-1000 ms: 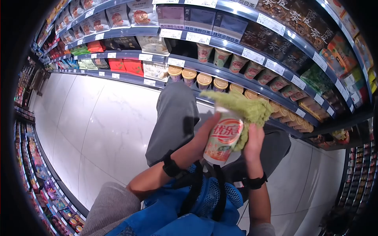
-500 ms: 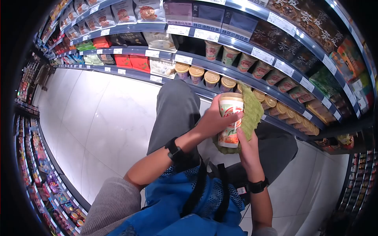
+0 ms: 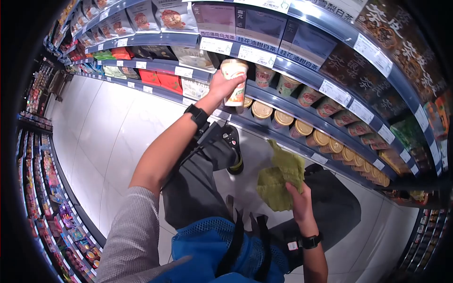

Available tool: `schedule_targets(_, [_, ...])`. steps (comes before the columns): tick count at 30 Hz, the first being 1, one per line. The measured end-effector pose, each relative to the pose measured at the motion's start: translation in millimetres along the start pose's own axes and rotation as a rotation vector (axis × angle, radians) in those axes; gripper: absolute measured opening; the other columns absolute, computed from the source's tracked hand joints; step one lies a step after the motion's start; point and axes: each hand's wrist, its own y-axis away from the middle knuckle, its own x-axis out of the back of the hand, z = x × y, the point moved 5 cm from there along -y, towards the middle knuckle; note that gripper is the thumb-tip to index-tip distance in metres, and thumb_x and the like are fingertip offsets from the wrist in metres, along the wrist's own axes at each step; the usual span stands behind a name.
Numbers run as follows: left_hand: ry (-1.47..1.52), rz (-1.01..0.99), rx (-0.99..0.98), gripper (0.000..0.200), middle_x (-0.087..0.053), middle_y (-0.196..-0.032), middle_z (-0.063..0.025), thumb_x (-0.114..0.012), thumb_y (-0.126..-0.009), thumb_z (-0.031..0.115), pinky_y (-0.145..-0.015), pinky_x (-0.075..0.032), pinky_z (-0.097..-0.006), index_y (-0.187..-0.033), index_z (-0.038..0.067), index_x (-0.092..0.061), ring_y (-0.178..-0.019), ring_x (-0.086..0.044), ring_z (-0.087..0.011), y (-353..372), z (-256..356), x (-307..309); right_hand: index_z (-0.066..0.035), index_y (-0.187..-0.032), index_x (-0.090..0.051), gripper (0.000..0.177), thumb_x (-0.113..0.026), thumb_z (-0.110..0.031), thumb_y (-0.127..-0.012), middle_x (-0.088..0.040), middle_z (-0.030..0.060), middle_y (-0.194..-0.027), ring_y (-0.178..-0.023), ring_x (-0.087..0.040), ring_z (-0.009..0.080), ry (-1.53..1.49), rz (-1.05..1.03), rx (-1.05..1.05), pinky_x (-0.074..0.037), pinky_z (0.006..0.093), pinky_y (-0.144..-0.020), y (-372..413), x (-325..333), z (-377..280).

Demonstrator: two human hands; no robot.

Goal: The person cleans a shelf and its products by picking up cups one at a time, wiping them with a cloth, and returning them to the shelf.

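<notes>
White with red and green print, the cup (image 3: pixel 234 84) tapered gently from its pale, rounded lid down to a narrower base. It stood nearly upright in the left hand (image 3: pixel 221 87), in front of the shelf edge, just left of a row of printed cups (image 3: pixel 264 76) and near a pale glossy bag (image 3: pixel 194 57). The left hand's grip was closed round the cup's side, with the thumb pressed across the smooth printed front.

Lower down, the right hand (image 3: pixel 302 200) had a limp, yellow-green cloth (image 3: pixel 282 181) pinched between thumb and fingers. The fabric looked soft and fuzzy, hanging in uneven folds with a ragged-looking outline, well apart from the cup.

Black bands circled both wrists, and a ribbed grey sleeve (image 3: pixel 132 231) covered the left upper arm. Across the person's lap lay a blue garment (image 3: pixel 207 245) with open mesh and black straps, over matte dark-grey trousers (image 3: pixel 188 193).

Beyond the hands, bluish metal shelf edges curved away, lined with white price labels. Round tan lids (image 3: pixel 262 109) topped the cups on the shelf beneath, while flat purple and blue boxes (image 3: pixel 259 29) stood above. Underfoot, pale, glossy floor tiles (image 3: pixel 94 137) showed faint grey veins and thin joints.
</notes>
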Motion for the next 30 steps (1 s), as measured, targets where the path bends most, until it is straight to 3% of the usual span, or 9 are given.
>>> schedule_targets(2, [-0.197,0.190,-0.074,0.039,-0.064,-0.091,-0.0095,-0.074,-0.073,0.015,-0.069,-0.050,-0.0272,-0.104,-0.001,-0.057,-0.077,-0.062,-0.0146,-42.1,-9.9,1.3,0.004,-0.114,-0.054,0.027,-0.054,-0.005,-0.088,-0.059,0.0051,-0.107,-0.097,-0.055,0.0125,-0.031,0.026,-0.057,-0.043,0.0259,-0.084,-7.3,4.2,0.6])
schedule_targets(4, [-0.078,0.005,-0.320,0.037,-0.063,-0.094,-0.0106,-0.067,-0.078,0.014,-0.074,-0.049,-0.0296,-0.109,-0.002,-0.054,-0.084,-0.061,-0.0175,-90.8,-23.0,-5.8,0.004,-0.114,-0.054,0.027,-0.054,-0.005,-0.088,-0.059,0.0053,-0.107,-0.097,-0.055,0.0128,0.010,0.052,0.007,-0.042,0.0258,-0.085,-14.6,13.0,2.2])
schedule_targets(7, [-0.348,0.235,-0.522,0.031,-0.062,-0.105,-0.0115,-0.061,-0.084,0.017,-0.083,-0.047,-0.0307,-0.110,0.002,-0.054,-0.096,-0.060,-0.0215,-126.9,-27.4,-5.1,0.004,-0.114,-0.053,0.026,-0.053,-0.004,-0.089,-0.059,0.0048,-0.107,-0.097,-0.055,0.0122,0.016,0.070,0.015,-0.042,0.0256,-0.085,-23.7,22.1,0.4])
schedule_targets(15, [-0.359,0.095,-0.399,0.030,-0.062,-0.105,-0.0115,-0.061,-0.084,0.017,-0.083,-0.047,-0.0304,-0.109,0.002,-0.055,-0.096,-0.059,-0.0213,-156.4,-55.7,-7.0,0.003,-0.111,-0.055,0.024,-0.055,-0.007,-0.089,-0.060,0.0031,-0.102,-0.092,-0.055,0.0103,0.001,0.153,-0.039,-0.043,0.0247,-0.081,-35.3,31.2,7.3])
schedule_targets(30, [-0.284,-0.062,-0.332,0.029,-0.062,-0.105,-0.0114,-0.061,-0.084,0.017,-0.083,-0.047,-0.0300,-0.108,0.002,-0.056,-0.097,-0.059,-0.0209,-132.3,-56.2,-3.1,0.002,-0.111,-0.056,0.023,-0.055,-0.007,-0.089,-0.061,0.0027,-0.100,-0.090,-0.054,0.0089,0.027,0.176,-0.023,-0.043,0.0237,-0.079,-52.6,30.1,13.9])
